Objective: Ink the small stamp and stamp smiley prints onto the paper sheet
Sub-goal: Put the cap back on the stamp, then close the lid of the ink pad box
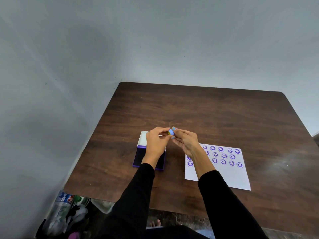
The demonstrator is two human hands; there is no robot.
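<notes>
Both hands meet in the air above the table (215, 114), between the ink pad and the paper. Small blue stamp (170, 132) is pinched from both sides: left hand (156, 141) fingers closed on its left end, right hand (185, 139) fingers closed on its right end. Stamp is lifted, not touching pad or sheet. Ink pad (148, 157) lies open on the table under the left wrist, white lid (143, 138) flipped back away from the person, dark pad partly hidden by the arm. Paper sheet (229, 175) lies flat to the right, with rows of purple smiley prints (223, 155) on its far half; near half blank. Black sleeves on both arms.
</notes>
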